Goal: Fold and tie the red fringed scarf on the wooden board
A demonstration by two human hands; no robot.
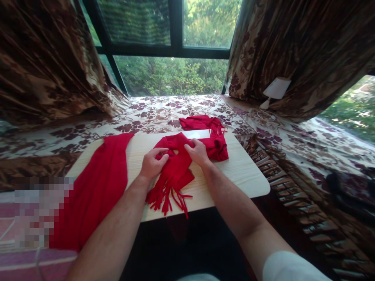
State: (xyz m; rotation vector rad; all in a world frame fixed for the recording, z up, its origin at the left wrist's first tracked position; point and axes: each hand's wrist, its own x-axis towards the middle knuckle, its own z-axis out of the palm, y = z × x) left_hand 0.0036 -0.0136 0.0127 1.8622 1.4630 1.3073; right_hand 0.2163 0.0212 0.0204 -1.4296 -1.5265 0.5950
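Note:
A red fringed scarf lies looped on the pale wooden table in front of me, its fringe spread toward the near edge. My left hand has its fingers curled on the left side of the loop, thumb and forefinger at the cloth. On the other side, my right hand pinches the scarf near the top of the loop. A small gap shows through the cloth between the hands. Right of my right hand sits a folded red bundle, and some cloth between is hidden by that hand.
A long red cloth drapes over the left side of the table and hangs off its near edge. Another folded red scarf lies beyond the far edge on the floral-covered ledge. A small white lamp stands at the right.

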